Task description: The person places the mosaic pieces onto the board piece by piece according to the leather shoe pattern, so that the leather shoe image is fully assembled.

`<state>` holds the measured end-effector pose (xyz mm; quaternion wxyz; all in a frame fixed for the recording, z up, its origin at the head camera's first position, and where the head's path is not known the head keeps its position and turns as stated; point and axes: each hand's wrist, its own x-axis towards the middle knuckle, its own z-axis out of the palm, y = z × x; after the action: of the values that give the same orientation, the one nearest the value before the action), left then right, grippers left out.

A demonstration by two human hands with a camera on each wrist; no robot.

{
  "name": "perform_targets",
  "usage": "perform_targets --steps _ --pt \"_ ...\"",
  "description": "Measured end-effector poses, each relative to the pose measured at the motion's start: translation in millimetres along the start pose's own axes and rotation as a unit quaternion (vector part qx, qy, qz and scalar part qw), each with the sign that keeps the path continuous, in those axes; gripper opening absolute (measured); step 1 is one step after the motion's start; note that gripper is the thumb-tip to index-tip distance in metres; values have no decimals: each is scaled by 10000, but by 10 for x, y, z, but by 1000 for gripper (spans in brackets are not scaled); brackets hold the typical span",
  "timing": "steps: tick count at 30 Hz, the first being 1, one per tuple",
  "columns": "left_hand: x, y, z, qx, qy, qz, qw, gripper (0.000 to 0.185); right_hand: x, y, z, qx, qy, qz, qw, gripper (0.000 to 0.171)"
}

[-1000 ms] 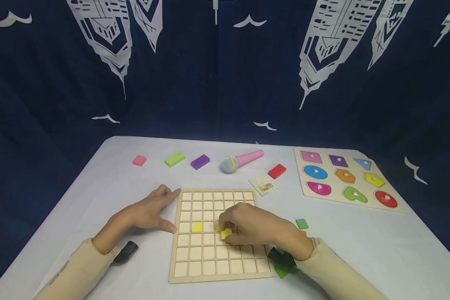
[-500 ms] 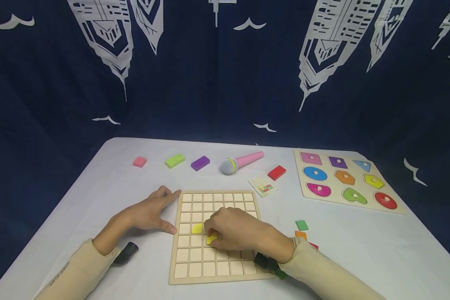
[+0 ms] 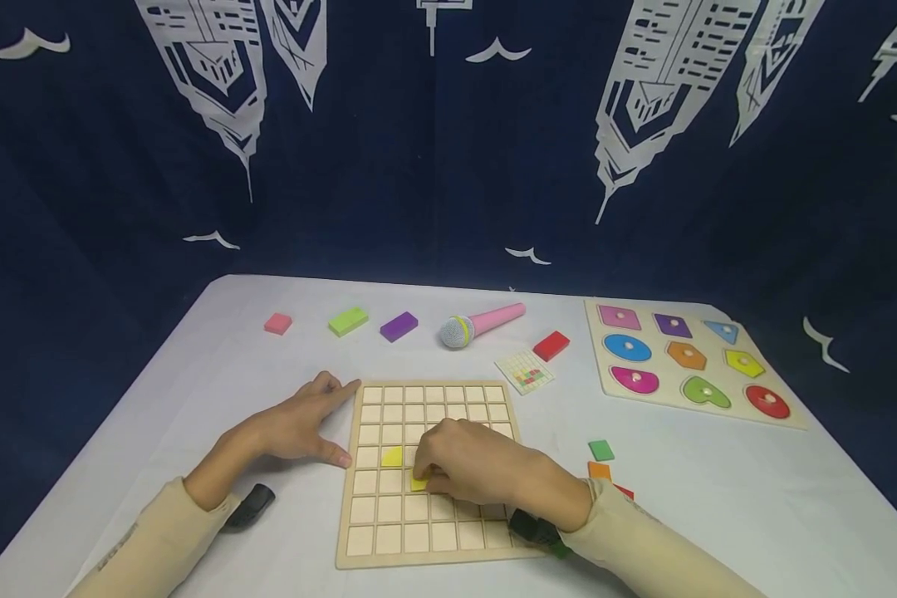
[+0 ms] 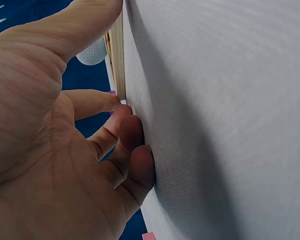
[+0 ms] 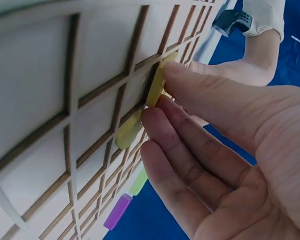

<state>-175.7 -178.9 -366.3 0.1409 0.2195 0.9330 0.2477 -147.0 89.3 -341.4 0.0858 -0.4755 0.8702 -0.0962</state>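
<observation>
A wooden grid board (image 3: 433,531) lies on the white table in front of me. One yellow tile (image 3: 392,456) sits in a cell left of centre, also seen as the lower yellow tile (image 5: 129,131). My right hand (image 3: 426,475) pinches a second yellow tile (image 3: 419,483) between thumb and fingers, tilted on edge against a cell diagonally below the first; the pinched tile (image 5: 157,87) touches the grid ribs. My left hand (image 3: 321,423) lies flat on the table, its fingers (image 4: 135,145) on the cloth and against the board's left edge (image 4: 117,60).
Green (image 3: 601,450) and orange (image 3: 600,469) tiles lie right of the board. Behind it are a pattern card (image 3: 524,370), a pink microphone (image 3: 486,322) and red (image 3: 551,345), purple (image 3: 399,325), green (image 3: 348,320) and pink (image 3: 277,323) blocks. A shape puzzle (image 3: 691,361) lies at the right.
My right hand has carried the yellow tile leftward across the board and down onto a cell near the placed tile. The left hand has stayed still.
</observation>
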Motion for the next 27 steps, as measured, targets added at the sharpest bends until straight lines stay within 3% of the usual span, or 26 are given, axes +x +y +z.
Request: perform_targets --steps 2,11,18,27 --pt "-1 -3 -6 8 6 -2 10000 110 -7 4 0 2 59 -66 10000 25" --pt "5 4 -16 36 -2 18 10000 110 2 12 1 -69 97 116 9999 6" --pt "7 -8 1 35 39 40 10000 109 27 -6 26 -174 140 -47 9997 14" --pt "-3 -12 31 108 22 136 9998 108 21 -4 54 -413 114 16 9991 11"
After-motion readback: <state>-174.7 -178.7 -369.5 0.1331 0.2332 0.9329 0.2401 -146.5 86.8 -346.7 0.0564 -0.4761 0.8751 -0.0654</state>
